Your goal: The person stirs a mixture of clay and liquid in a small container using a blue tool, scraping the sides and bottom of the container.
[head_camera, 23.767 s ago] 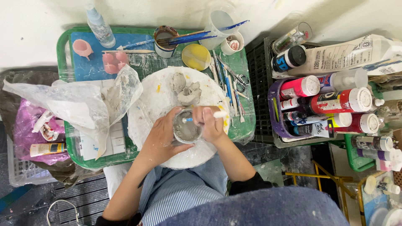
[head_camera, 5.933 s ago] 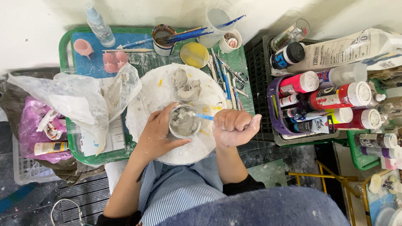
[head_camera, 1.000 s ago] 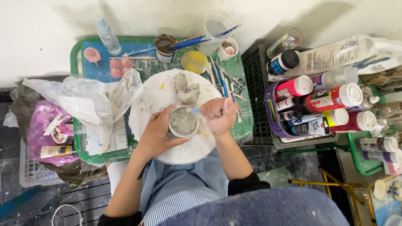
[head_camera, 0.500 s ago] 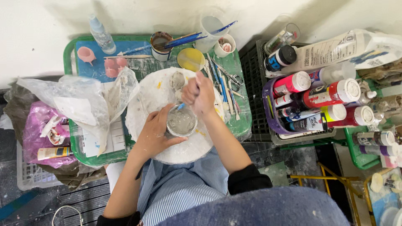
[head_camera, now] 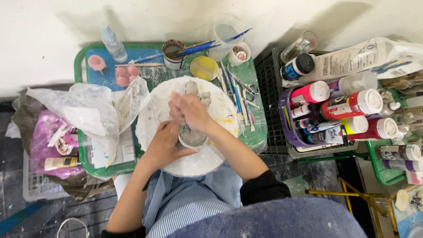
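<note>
The right hand (head_camera: 188, 111) hides most of the tool it grips above the small cup (head_camera: 192, 138), and bottles right of the purple basket (head_camera: 288, 128) are cut off by the edge.

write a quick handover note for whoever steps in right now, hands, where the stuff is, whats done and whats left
Left hand: cupped around the side of the small grey clay cup, steadying it on the round white board.
Right hand: closed in a grip on a thin blue-handled tool, tip down in the cup.
Nearby: clay lumps at the board's far edge, yellow dish and brush cup behind, crumpled plastic sheet to the left, paint bottles to the right.
Done: cup is formed, hollow and standing upright.
Left: the inside is being worked; surface looks bare grey, no paint on it.
</note>
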